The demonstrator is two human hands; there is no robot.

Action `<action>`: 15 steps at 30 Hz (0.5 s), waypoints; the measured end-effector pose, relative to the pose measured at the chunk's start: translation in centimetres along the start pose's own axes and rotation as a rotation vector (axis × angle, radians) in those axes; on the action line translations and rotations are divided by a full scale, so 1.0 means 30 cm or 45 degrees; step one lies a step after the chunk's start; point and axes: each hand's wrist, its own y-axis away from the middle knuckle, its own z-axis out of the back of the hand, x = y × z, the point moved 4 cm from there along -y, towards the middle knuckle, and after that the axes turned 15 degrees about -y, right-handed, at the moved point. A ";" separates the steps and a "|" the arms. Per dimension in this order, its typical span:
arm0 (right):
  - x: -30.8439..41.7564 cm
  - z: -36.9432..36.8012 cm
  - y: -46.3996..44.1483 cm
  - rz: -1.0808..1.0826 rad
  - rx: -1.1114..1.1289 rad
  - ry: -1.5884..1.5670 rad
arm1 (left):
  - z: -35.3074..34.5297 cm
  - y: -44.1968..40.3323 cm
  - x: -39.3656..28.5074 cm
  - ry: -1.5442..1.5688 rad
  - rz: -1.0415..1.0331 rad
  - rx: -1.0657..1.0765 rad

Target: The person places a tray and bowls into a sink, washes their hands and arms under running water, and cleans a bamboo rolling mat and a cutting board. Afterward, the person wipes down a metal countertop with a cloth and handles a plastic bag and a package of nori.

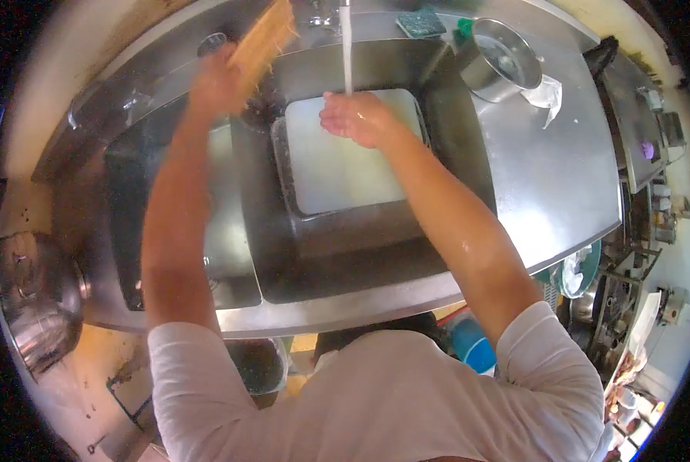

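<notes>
Both hands reach out over the steel sink, well apart. The left hand [220, 83], on the left, is closed around the lower end of a tan-orange, flat, brush-like thing with frayed, straw-like edges [265, 40]; blur hides how the fingers wrap it. That thing is raised beyond the left hand, its long axis slanting from the near-left end in the grip to the far-right end. It lies to the far left of the right hand [358, 119], clearly apart from it. The right hand is mostly open, fingers together and a little bent, pointing left, with nothing solid seen in it; a running stream of water [348, 54] meets it from the far side. Below the right hand, in the sink's right basin [360, 250], lies a white, smooth, flat board with rounded corners [345, 173], wet-looking and faintly yellowish towards its middle. It looks nearly square from here, so its long axis is hard to tell. The right hand is the nearer one, above its far part; the brush-like thing is off to the board's far left.
</notes>
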 end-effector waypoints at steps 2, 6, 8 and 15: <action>-0.002 0.013 0.022 0.021 0.000 0.110 | 0.108 -0.140 -0.045 0.156 0.320 0.317; -0.005 0.049 0.048 0.058 -0.085 0.277 | -0.016 -0.343 -0.064 -0.154 0.120 0.172; -0.009 0.069 0.060 0.116 -0.121 0.291 | -0.062 -0.396 -0.126 -0.727 -0.087 -0.070; 0.032 0.074 0.070 0.251 -0.124 0.261 | -0.128 -0.404 -0.257 -0.428 0.354 0.030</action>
